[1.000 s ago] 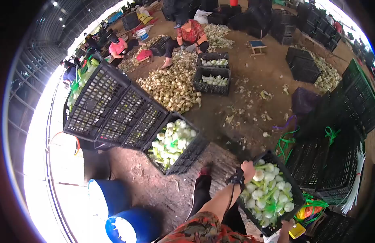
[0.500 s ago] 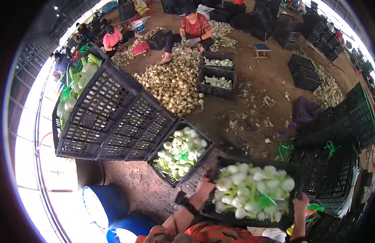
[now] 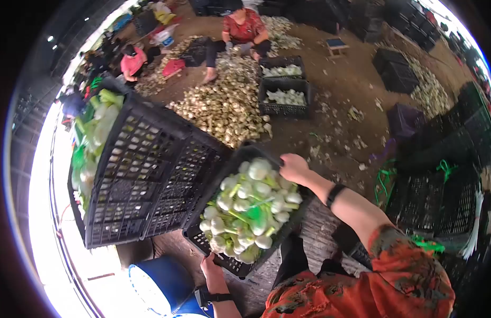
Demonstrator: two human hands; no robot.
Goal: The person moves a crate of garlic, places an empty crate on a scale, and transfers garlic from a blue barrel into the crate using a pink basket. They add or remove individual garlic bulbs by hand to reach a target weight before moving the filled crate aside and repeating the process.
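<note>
Stack (image 3: 155, 175): black, perforated-walled, at left; likely stiff, with plenty of holes and edges to catch on.

Crate (image 3: 282, 238): black plastic, open-topped, between both hands, just beside the stack; contact with it uncertain, support beneath hidden, level or tilted hard to judge through the curved lens. Probably rigid, little flex under load; likely heavy as filled, light if emptied.

Bulbs (image 3: 245, 193): white, rounded, green-stemmed, heaped loose-looking inside the crate. Likely firm but bruisable, slick where peeled or damp; upper layer apt to roll with any sharp tilt. Stems probably softer, prone to snapping, poor as handles.

Crate ends: best places to take hold, one hand to each, close under the rim, for even weight and a level load. Perforated sides a fair second purchase; thin edges possibly hard on bare skin.

Right hand (image 3: 295, 168): at far end of crate, fingers closed on the rim.

Left hand (image 3: 212, 273): at near end of crate, fingers gripping the edge, tips partly hidden.

Tie (image 3: 255, 213): green, blurred, among the bulbs; presumably light and limp, unfit for lifting.
</note>
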